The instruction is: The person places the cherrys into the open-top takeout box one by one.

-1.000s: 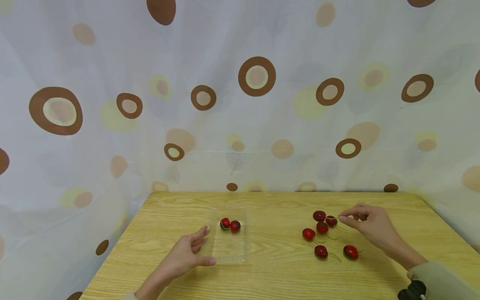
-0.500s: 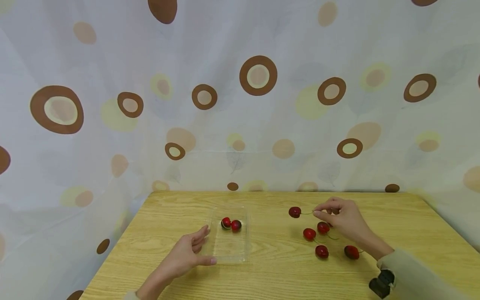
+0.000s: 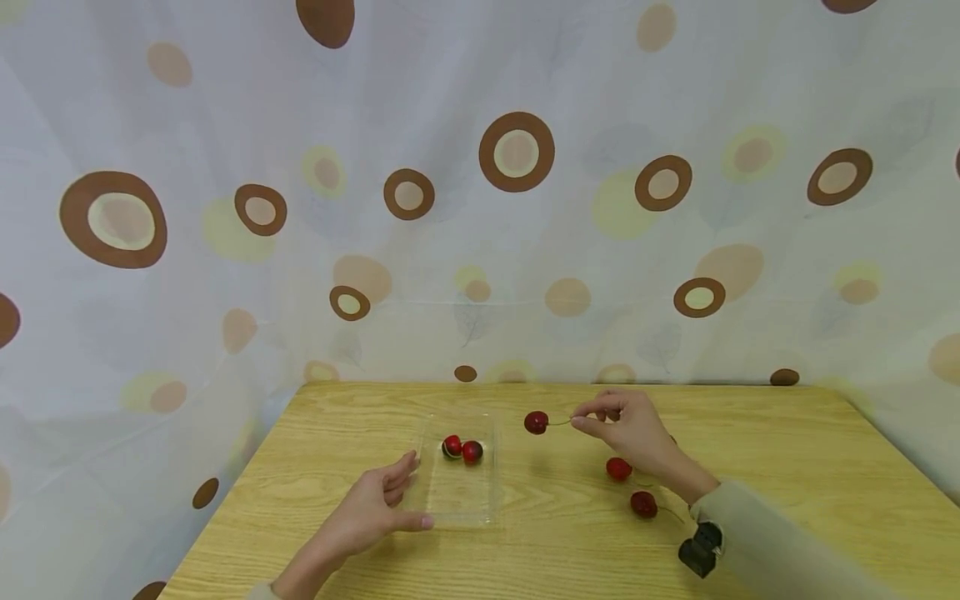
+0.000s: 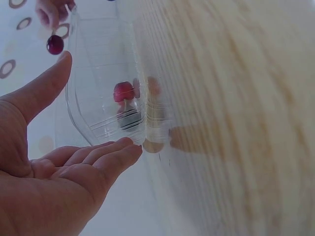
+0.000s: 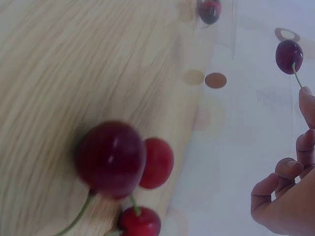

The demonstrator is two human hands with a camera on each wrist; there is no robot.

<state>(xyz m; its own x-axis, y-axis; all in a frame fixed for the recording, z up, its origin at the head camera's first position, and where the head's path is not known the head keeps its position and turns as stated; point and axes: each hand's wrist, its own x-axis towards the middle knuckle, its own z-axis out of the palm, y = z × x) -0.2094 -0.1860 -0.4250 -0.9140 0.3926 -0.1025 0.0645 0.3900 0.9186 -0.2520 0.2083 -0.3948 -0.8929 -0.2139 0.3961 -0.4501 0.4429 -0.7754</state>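
My right hand (image 3: 630,429) pinches a dark red cherry (image 3: 536,422) by its thin green stem, holding it above the table just right of a clear plastic box (image 3: 461,508). Two cherries lie inside the box; one of them (image 3: 472,452) is red and dark. My left hand (image 3: 367,508) is at the box's left side, fingers and thumb spread; in the left wrist view the fingertips are by its wall, and whether they touch it I cannot tell. Below the right hand, a bright red cherry (image 3: 618,469) and a darker cherry (image 3: 643,504) lie on the wood.
The wooden table (image 3: 555,542) runs back to a patterned curtain (image 3: 450,250). In the right wrist view a large cherry (image 5: 110,160) lies close to the camera, with others beside it. A black device (image 3: 701,550) is strapped at the right sleeve.
My right hand has lifted the dark red cherry from the group on the right and carried it left, toward the box. The left hand and the box stay in place.
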